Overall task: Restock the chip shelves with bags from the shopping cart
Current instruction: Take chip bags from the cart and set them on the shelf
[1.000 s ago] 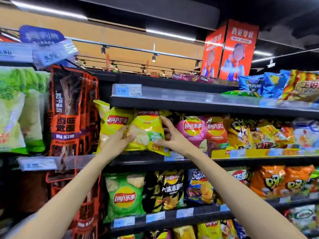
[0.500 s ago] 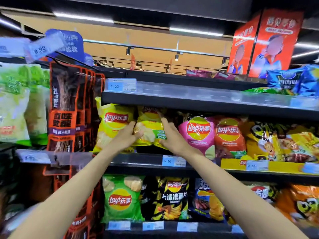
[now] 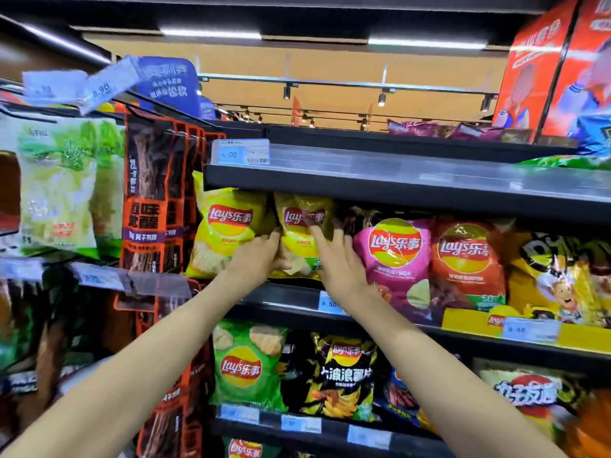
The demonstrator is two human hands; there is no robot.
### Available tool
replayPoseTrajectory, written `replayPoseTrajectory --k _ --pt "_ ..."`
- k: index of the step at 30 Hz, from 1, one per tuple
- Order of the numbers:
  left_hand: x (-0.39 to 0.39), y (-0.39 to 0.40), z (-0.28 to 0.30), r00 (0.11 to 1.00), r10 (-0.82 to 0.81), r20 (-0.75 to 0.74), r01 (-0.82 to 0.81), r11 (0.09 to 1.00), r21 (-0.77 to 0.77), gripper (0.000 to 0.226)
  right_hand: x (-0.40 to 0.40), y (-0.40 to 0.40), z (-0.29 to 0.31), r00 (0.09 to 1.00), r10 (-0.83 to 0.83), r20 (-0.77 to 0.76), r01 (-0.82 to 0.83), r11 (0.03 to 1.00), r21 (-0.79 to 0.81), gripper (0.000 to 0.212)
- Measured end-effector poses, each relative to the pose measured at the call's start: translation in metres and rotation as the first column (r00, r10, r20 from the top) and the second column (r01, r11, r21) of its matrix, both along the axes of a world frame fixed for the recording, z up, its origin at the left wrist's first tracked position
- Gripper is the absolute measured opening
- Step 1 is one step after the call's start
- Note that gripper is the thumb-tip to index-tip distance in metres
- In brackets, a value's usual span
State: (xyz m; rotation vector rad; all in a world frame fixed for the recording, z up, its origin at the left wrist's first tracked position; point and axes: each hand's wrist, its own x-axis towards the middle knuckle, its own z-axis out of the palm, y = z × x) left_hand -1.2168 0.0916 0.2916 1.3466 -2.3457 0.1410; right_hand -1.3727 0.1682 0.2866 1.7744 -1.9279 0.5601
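Item: yellow chip bag (image 3: 302, 238), Lay's brand, standing upright on the middle shelf (image 3: 291, 300) under the upper shelf (image 3: 363, 185), its top tucked just below that shelf's front edge. Left hand (image 3: 256, 259): fingers curled round the bag's left edge, thumb on its front, gripping it. Right hand (image 3: 337, 259): fingers spread wide and straight, palm laid against the bag's right side, fingertips reaching toward the dark gap behind; whether it presses or only touches cannot be told. Immediately left of the yellow chip bag: second yellow bag (image 3: 228, 231) of the same brand, upright, touching or nearly touching it. Immediately right: pink bag (image 3: 396, 259), then orange-red bag (image 3: 466, 259), both upright, then yellow cartoon-print bags (image 3: 558, 282). Price tag (image 3: 329, 304) on the middle shelf's rail, just below and right of the yellow chip bag, reading 6.50. Price tag (image 3: 241, 153) on the upper shelf's rail, above and left of it, reading 4.00. Below the yellow chip bag, on the next shelf down: green bag (image 3: 246, 365) and black bag (image 3: 340, 375). Further left of it: hanging orange-and-black packets (image 3: 148, 200) and pale green packets (image 3: 59, 183). Far up and right: red display box (image 3: 542, 67).
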Motion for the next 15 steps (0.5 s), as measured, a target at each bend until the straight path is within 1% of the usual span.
replayPoseTrajectory --k 4,6,8,11,13,15 --pt "0.006 0.002 -0.01 0.983 -0.048 -0.18 0.051 0.999 0.011 0.07 -0.002 0.002 0.0 0.998 0.025 0.054 -0.027 0.999 0.031 0.098" --pt "0.013 0.003 -0.014 0.972 -0.072 -0.225 0.071 0.997 -0.013 0.074 -0.002 0.003 0.002 0.996 0.05 0.076 -0.053 0.998 0.043 0.093" --pt "0.018 0.006 -0.013 0.97 -0.082 -0.227 0.074 0.996 -0.045 0.074 0.002 0.005 0.003 0.997 0.06 0.057 -0.061 0.998 0.021 0.089" --pt "0.025 0.014 -0.011 0.979 -0.085 -0.188 0.071 0.994 -0.082 0.066 0.009 0.011 0.002 0.999 0.051 0.014 -0.051 0.999 0.016 0.088" --pt "0.031 0.022 -0.01 0.984 -0.091 -0.151 0.076 0.992 -0.1 0.06 0.014 0.015 0.002 0.999 0.04 0.031 -0.041 0.998 0.045 0.086" --pt "0.042 0.029 -0.01 0.992 -0.082 -0.093 0.07 0.989 -0.13 0.056 0.019 0.019 0.004 0.996 0.034 0.08 -0.04 0.997 0.071 0.082"
